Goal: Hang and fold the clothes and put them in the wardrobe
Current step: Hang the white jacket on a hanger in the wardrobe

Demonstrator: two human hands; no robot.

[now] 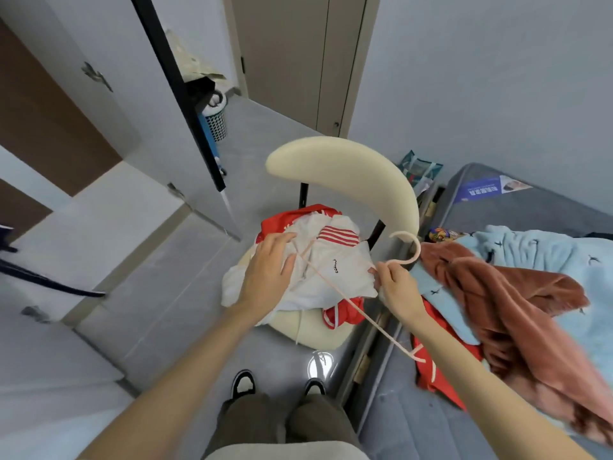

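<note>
Head view: your right hand (394, 287) pinches the hanger (417, 248) below its hook; its bar slants across the white garment (345, 260) on the chair (348, 167) toward your left hand (268, 270), which presses it flat-fingered.

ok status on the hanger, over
Right hand pinches pink hanger at its neck. Left hand rests on white-and-red garment on chair. Hanger lies across garment. Nothing blocking.
</note>
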